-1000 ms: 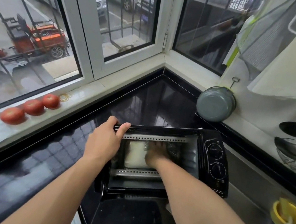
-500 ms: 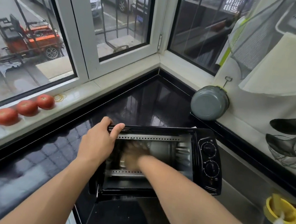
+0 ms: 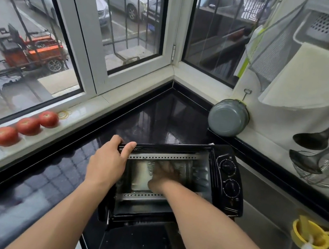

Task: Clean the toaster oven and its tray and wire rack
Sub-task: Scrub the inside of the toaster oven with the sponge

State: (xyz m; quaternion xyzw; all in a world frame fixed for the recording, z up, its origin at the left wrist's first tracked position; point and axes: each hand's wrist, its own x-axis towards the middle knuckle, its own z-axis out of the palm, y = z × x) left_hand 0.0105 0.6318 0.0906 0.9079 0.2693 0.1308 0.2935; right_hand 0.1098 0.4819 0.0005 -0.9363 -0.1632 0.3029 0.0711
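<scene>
- On the black worktop [image 3: 160, 115] in the window corner, we see the toaster oven [image 3: 182, 182] standing with its door [image 3: 136, 246] dropped open toward us.
- Our left hand [image 3: 106, 162] rests on the oven's top left corner, fingers [image 3: 117, 139] curled over the top edge and thumb [image 3: 129, 149] hooked down at the front rim, so it grips the housing.
- Our right hand [image 3: 163, 175] reaches inside the cavity, low and toward the left; it is blurred, and we cannot tell whether its fingers are flat or curled.
- Just left of that hand lies a pale patch [image 3: 141, 176] against the back of the cavity; we cannot tell whether it is a cloth or a reflection.
- Two round knobs [image 3: 229, 177] sit one above the other on the oven's right-hand panel.
- Three tomatoes [image 3: 28, 125] lie in a row on the white window sill [image 3: 88, 111] to the left, with rubber bands [image 3: 64, 114] near them.
- A grey pot [image 3: 227, 117] leans on its side against the white wall behind the oven, touching it.
- Dark ladles [image 3: 315, 138] and a wire skimmer [image 3: 327, 172] hang at the right; below them a yellow funnel-like strainer [image 3: 311, 235] sits beside the steel sink area [image 3: 270, 195].
</scene>
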